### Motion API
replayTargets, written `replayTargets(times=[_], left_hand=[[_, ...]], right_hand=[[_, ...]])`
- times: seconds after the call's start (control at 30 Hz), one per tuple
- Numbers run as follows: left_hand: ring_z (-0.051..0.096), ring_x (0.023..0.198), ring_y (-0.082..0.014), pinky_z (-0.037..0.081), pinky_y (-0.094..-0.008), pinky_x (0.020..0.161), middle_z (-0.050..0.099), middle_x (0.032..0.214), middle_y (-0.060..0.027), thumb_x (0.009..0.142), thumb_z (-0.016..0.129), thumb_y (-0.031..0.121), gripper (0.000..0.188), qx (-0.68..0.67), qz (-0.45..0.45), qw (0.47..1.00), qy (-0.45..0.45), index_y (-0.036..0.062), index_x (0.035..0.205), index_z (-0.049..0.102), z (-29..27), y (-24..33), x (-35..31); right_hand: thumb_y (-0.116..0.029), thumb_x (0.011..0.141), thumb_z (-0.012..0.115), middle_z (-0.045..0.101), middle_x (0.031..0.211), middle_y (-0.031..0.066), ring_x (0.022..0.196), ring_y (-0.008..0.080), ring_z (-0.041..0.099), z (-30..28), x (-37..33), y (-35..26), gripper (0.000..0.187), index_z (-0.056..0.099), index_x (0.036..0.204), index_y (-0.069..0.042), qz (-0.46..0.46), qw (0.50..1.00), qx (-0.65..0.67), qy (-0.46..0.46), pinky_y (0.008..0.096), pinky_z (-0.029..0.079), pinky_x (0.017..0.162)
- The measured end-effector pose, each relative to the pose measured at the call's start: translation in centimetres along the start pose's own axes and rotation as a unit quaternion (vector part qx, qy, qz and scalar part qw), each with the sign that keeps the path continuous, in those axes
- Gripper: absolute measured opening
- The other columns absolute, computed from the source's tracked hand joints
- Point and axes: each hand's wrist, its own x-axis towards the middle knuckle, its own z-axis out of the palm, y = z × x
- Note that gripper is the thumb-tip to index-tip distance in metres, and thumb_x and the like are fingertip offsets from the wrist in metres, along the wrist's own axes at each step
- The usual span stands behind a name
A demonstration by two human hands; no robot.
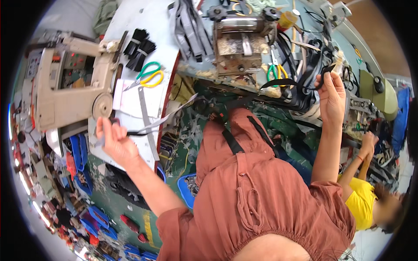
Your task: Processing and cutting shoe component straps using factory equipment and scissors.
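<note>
Black strap [285, 81] between right fingers [332, 83]

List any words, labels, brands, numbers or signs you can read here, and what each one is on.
None can be read.
Control panel on the beige sewing machine: markings too small and blurred.
Flat grey bar on the table: any markings too small.
Grey strip at the left hand, black strip at the right hand: no lettering visible.

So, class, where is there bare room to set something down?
Bare: the white tabletop between the black bundle and the gray straps. Crowded: around the roller machine and beside the right hand, where black straps tangle.
</note>
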Motion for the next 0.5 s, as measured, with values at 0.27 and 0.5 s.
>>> replayTargets(times=[0.27,0.5], left_hand=[[0.033,0.039,-0.0003,0.018,-0.0174,0.033,0.051,0.06,0.0024,0.082,0.068,0.014,0.014,0.13,-0.328,0.921,-0.163,0.0026,0.089,0.064,14.4,-12.8,-5.9],[0.031,0.036,-0.0023,0.018,-0.0202,0.033,0.056,0.066,-0.0013,0.079,0.072,0.023,0.025,0.14,-0.313,0.924,-0.169,0.0047,0.088,0.057,22.4,-22.2,-7.1]], right_hand=[[-0.003,0.082,0.065,0.065,0.086,0.0021,0.077,0.0063,0.059,1.3,-0.3,1.5,0.012,0.066,0.094,-0.001,0.056,0.978,-0.194,-0.056,0.0186,0.046,0.071],[-0.003,0.083,0.065,0.064,0.083,-0.0001,0.076,0.0038,0.056,3.3,0.2,3.4,0.013,0.066,0.095,0.002,0.097,0.964,-0.232,-0.085,0.0174,0.044,0.068]])
